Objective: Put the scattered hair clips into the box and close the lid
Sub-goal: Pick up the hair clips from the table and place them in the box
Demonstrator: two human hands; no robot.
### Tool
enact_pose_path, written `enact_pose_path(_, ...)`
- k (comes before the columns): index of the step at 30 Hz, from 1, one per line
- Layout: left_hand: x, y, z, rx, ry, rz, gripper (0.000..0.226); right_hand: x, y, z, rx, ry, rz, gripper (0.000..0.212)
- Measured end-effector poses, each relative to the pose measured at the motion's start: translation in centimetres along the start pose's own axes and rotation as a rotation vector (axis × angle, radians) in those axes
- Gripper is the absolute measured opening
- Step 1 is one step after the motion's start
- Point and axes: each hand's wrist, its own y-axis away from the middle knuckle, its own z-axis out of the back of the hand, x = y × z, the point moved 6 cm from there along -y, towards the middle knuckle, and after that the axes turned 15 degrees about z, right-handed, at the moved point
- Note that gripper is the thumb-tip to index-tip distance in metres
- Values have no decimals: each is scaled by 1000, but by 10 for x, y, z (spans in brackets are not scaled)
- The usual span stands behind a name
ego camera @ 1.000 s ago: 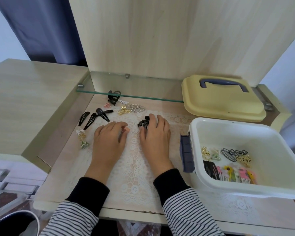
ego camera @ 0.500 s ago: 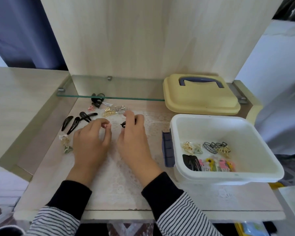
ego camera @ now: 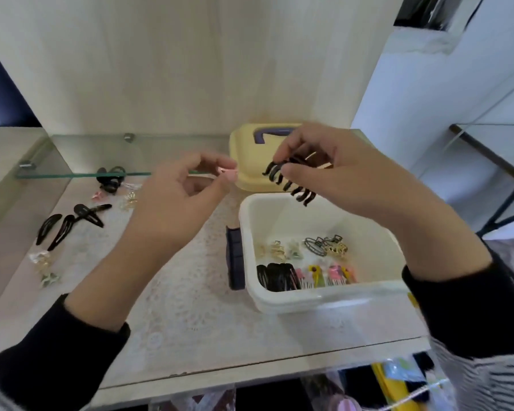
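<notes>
Head camera has both your hands raised above the tabletop, each holding 1 clip. Your right hand [ego camera: 347, 185] grips a black plastic claw clip [ego camera: 291, 185] between curled fingers and thumb. Its curved teeth hang down and to the right, above the far rim of the open white plastic box [ego camera: 324, 295]. Your left hand [ego camera: 175, 200] pinches a tiny pink clip [ego camera: 229, 173] between thumb and forefinger, just left of the box. The picture is too blurred to show that clip's shape.

The box sits at the right of the white lace mat [ego camera: 184, 292], with a dark blue latch [ego camera: 235, 256] on its left wall. Along its near wall lie a row of black snap clips [ego camera: 275, 275] and coloured flower clips [ego camera: 327, 274]. Behind them are small gold and pale green claw clips [ego camera: 279, 250] and a dark wire claw clip [ego camera: 316, 246].

The pale yellow plastic lid with a purple handle [ego camera: 250, 152] rests behind the box, off it and partly hidden by your right hand.

More clips lie loose on the left:
- 4 black teardrop snap clips [ego camera: 66, 223]
- a black clip [ego camera: 110, 179] under the edge of the glass shelf [ego camera: 80, 161]
- a small pink bow clip [ego camera: 97, 195]
- a gold clip [ego camera: 129, 200] near your left hand
- a small cluster of pale clips [ego camera: 43, 266] at the mat's left edge
</notes>
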Motion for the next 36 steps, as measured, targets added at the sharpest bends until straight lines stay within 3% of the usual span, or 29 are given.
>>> enact_pose_path(4, -14, 0, -40, 201, -212, 5, 8, -48, 15, 14, 216, -1, -110, 10)
enact_pose_path(9, -13, -14, -84, 333, -673, -88, 10, -86, 30, 6, 487, 198, -210, 13)
enact_pose_path(14, 8, -27, -124, 414, -1268, -211, 26, -106, 34, -7, 592, 306, -196, 7)
enact_pose_path(17, 21, -27, -137, 434, -1479, -262, 32, -115, 34, -13, 600, 339, -175, 8)
enact_pose_path(26, 31, -35, -142, 427, -1575, -274, 29, -125, 35, -16, 588, 488, -168, 14)
enact_pose_path(30, 34, -37, -141, 425, -1537, -249, 42, -128, 33, -14, 572, 592, -132, 15)
enact_pose_path(36, 38, -40, -136, 462, -1472, -199, 44, -128, 29, -10, 607, 446, -147, 28)
